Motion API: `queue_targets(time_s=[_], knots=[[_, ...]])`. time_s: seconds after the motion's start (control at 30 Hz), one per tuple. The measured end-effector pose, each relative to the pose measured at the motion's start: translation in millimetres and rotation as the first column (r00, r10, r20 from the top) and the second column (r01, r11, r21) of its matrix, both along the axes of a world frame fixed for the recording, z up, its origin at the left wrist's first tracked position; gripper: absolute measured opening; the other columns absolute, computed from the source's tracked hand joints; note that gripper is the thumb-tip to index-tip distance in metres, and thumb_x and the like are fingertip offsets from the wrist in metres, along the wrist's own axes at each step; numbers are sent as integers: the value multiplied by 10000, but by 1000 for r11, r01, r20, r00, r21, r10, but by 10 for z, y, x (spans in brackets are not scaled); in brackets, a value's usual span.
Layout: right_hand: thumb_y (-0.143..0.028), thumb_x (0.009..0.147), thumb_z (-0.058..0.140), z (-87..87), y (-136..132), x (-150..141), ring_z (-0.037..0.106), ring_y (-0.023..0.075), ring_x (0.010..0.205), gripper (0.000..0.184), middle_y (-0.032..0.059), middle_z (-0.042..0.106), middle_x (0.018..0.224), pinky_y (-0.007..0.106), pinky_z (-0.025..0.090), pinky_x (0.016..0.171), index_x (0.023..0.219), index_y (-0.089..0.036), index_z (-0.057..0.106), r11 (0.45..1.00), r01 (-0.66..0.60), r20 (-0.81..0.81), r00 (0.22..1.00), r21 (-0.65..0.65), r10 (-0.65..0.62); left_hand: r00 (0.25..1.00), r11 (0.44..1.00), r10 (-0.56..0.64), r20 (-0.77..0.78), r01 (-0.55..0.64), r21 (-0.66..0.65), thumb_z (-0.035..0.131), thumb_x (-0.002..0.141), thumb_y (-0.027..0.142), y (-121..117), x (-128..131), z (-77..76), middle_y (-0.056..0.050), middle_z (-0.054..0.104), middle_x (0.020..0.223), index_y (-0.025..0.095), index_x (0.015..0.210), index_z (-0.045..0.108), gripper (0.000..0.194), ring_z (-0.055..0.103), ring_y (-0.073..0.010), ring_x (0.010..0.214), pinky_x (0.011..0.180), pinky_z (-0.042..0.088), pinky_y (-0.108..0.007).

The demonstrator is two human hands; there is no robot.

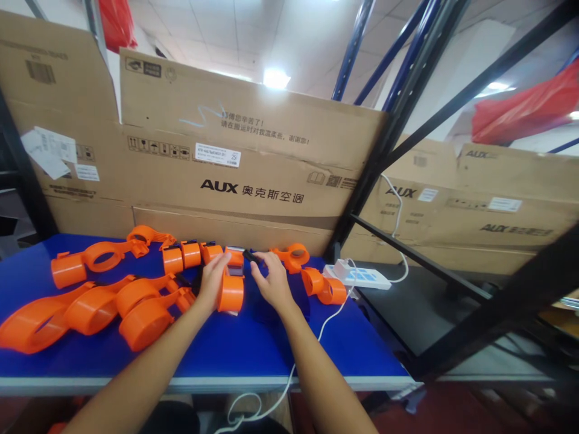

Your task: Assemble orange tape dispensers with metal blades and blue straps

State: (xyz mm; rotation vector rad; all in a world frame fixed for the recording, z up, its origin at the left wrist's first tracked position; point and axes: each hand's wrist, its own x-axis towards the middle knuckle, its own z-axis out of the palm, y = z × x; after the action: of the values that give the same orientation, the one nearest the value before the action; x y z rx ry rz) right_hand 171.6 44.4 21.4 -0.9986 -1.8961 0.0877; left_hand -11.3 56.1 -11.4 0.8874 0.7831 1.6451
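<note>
My left hand [214, 279] is closed on an orange tape dispenser [231, 293], held upright over the blue tabletop. Between the thumb and fingers of my right hand [273, 278] is a small black bar-shaped piece [251, 257], close to the dispenser's upper end. Whether the piece touches the dispenser I cannot tell. Left of my left hand, several more orange dispensers lie in a loose group, among them a large one [145, 320] near my forearm. Behind my right hand rests another orange dispenser [294, 258], with a further one [332, 290] to its right.
A white power strip [362, 276] with a plugged-in adapter sits at the right end of the blue table [253, 355]. Its white cable [322, 328] runs over the front edge. Large cardboard sheets [253, 169] stand along the back, beside a dark metal shelf post [377, 175].
</note>
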Motion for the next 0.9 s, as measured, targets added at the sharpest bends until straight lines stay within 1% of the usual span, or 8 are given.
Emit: queue_targets(time_s=[0.13,0.23,0.37,0.5,0.63,0.77,0.83,0.9], knots=[[-355,987,567,11,-43,-65,633,247,919,299,89,683,1096,370,512,821,1250,-265,677,998,-59,-19,998,-19,58,998,1000,-21,-67,22,14,849,687,546,-74,111,-2,40,543,548,188,748,699,393,478,-118,524,540,366,-240],[-361,982,573,-2,-50,-87,622,238,873,299,89,675,1100,374,518,830,1243,-265,682,999,-43,-44,998,-10,43,996,999,-35,-84,36,7,831,700,557,-92,131,4,37,563,546,188,830,732,404,500,-128,531,569,381,-245],[-361,969,588,-10,-37,-91,601,227,816,276,93,676,1080,373,517,814,1195,-242,693,1000,2,-77,997,8,-1,994,998,-60,-88,60,-8,834,697,538,-76,126,2,26,593,550,184,871,745,404,521,-134,541,588,397,-246],[-346,951,608,-26,-33,-119,608,219,820,258,84,686,1050,356,516,798,1162,-236,707,1000,20,-102,995,20,-18,994,996,-89,-69,87,-28,843,684,523,-69,140,-5,9,627,573,172,872,739,412,556,-142,554,596,430,-247],[-313,935,618,-64,-31,-151,628,202,822,290,76,704,1057,337,528,782,1201,-224,692,1000,-27,-103,994,9,28,995,994,-95,-32,93,-59,848,679,525,-53,143,-27,-3,648,596,161,885,717,439,572,-139,547,560,433,-236],[-270,964,545,-71,-1,-100,664,213,923,327,65,735,1133,339,539,816,1270,-239,655,995,-94,-81,992,-25,92,997,992,-71,10,72,-106,868,666,517,-22,131,-62,8,636,591,163,842,683,437,572,-125,528,542,439,-228],[-225,973,482,-59,35,-22,662,222,1006,335,64,739,1143,354,528,886,1258,-236,659,999,-12,-79,997,-31,10,997,989,-77,24,80,-125,867,668,525,-19,127,-69,0,638,582,160,814,672,439,573,-130,513,531,447,-239],[-187,957,459,-48,71,77,633,241,1092,357,89,726,1164,379,488,975,1248,-208,666,984,172,-37,984,-51,-174,995,986,-92,38,96,-137,860,675,535,-26,123,-67,-11,639,570,160,769,655,437,569,-133,497,518,452,-247]])
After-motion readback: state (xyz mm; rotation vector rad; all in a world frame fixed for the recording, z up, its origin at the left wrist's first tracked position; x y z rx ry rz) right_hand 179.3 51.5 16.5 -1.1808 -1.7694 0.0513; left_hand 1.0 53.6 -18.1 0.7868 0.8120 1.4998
